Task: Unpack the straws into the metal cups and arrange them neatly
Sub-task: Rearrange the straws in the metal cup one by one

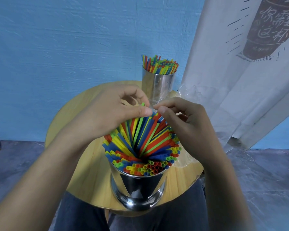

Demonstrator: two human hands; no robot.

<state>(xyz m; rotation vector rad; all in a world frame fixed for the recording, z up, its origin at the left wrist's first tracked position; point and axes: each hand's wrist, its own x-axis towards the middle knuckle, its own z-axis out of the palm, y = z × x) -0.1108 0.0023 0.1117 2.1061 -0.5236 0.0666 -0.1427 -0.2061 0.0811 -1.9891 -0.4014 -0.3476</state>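
Where hands (110,112) (178,119) pinch wrap (154,101) — straws (140,135) partly hidden | far cup (158,82) base obscured

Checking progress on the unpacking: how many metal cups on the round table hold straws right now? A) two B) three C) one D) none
A: the near metal cup and the far metal cup each hold coloured straws.

near cup (138,185): we see it upright, shiny, crammed with fanned coloured straws (140,147)
far cup (158,84): upright behind near cup, likewise full
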